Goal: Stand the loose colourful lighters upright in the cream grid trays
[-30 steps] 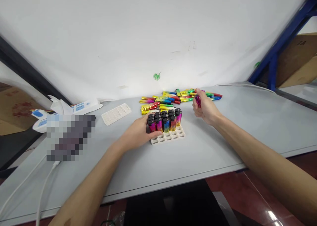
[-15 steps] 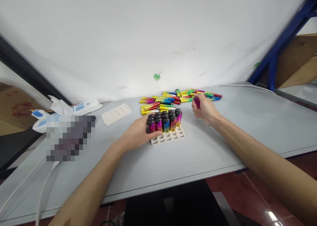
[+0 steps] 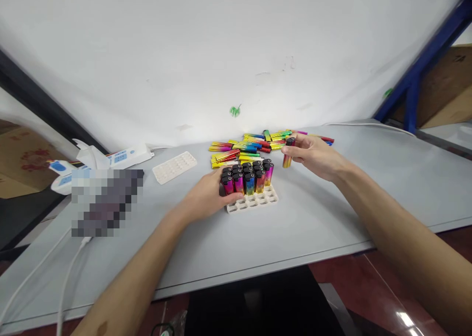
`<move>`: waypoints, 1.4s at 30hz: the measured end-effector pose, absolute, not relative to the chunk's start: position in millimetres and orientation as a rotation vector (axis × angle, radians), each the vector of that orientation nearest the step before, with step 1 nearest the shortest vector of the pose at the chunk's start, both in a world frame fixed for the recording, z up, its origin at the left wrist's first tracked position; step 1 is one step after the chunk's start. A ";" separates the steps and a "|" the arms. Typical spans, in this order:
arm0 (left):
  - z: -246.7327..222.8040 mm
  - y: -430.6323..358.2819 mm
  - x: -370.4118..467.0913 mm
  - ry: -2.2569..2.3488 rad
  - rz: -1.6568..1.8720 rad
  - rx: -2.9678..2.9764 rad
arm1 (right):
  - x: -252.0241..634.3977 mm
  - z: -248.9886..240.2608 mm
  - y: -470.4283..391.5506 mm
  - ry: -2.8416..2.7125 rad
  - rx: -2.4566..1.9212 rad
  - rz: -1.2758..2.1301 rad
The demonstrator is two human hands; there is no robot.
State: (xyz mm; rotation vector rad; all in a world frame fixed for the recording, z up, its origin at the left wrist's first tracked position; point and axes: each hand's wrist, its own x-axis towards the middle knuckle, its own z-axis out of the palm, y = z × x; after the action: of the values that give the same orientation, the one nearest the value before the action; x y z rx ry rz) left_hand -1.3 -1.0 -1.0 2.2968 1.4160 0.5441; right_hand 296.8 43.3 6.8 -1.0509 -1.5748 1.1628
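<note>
A white tray [image 3: 271, 197] with rows of holes stands before me, several metallic lighters [image 3: 250, 182] upright in its back rows. The front holes show bare. My left hand [image 3: 211, 194] wraps round the tray's left end, its thumb against the front lighters and its other fingers partly hidden behind them. To the right, my right hand [image 3: 311, 152] pinches a red-and-yellow lighter [image 3: 287, 160] near its black top. That lighter is upright, raised beside the tray and apart from it. Behind lies a loose pile of lighters [image 3: 254, 144] in mixed colours.
A second white tray [image 3: 175, 167] lies to the left. Further left are a power strip [image 3: 127, 155] with plugs, a blurred dark object [image 3: 110, 203] and white cables [image 3: 66, 287]. A white wall [image 3: 184, 61] backs the grey table [image 3: 313, 228].
My right hand has turned beside the pile, and the lighter in it now points upright, its body in plain view. My left hand stays at the tray.
</note>
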 end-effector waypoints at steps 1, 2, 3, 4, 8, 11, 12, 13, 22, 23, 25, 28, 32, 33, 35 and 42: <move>-1.2 -0.8 -1.2 1.417 0.544 2.300 | 297.8 7.9 42.2 -1.601 -1.035 1.192; -1.3 -0.7 -1.1 1.416 0.543 2.302 | 298.1 9.2 40.8 -1.629 -1.024 1.217; -1.2 -0.5 -1.0 1.414 0.543 2.304 | 297.7 10.6 39.2 -1.664 -1.020 1.235; -1.1 -0.4 -0.9 1.411 0.544 2.304 | 296.6 11.9 37.4 -1.709 -1.022 1.249; -0.3 -0.5 -0.8 1.412 0.543 2.295 | 286.9 14.7 30.2 -1.855 -1.079 1.292; -0.6 -0.5 -0.8 1.430 0.533 2.299 | 278.7 13.3 26.8 -1.859 -1.135 1.302; -0.9 -0.4 -0.7 1.435 0.533 2.302 | 276.6 12.2 26.3 -1.857 -1.143 1.294; -1.1 -0.4 -0.7 1.437 0.535 2.305 | 275.0 10.9 26.2 -1.853 -1.149 1.277; -1.0 -1.1 -0.7 1.408 0.549 2.307 | 277.4 0.4 31.1 -1.951 -1.161 1.048; -1.0 -1.2 -0.8 1.412 0.547 2.309 | 278.1 1.1 30.8 -1.968 -1.164 1.032; -0.7 -1.2 -0.8 1.420 0.539 2.310 | 278.6 3.2 29.5 -1.999 -1.181 1.005; 0.7 -1.7 0.0 1.435 0.526 2.299 | 276.6 5.6 26.5 -2.038 -1.242 0.940; 3.6 -3.2 1.9 1.448 0.508 2.286 | 270.5 4.6 23.6 -2.079 -1.290 0.886; 4.1 -3.5 2.2 1.450 0.507 2.284 | 268.9 3.7 23.4 -2.082 -1.303 0.867; 4.4 -3.6 2.4 1.455 0.503 2.281 | 266.2 1.8 23.5 -2.100 -1.354 0.790; 1.1 -1.1 -0.2 1.456 0.509 2.288 | 279.0 5.4 31.3 -2.267 -1.501 0.942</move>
State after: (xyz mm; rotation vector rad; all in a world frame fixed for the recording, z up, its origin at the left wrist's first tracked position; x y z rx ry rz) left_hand -0.2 -1.1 1.1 2.2876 1.4562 0.5094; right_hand 279.0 31.3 5.4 -1.5013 -2.2669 0.9425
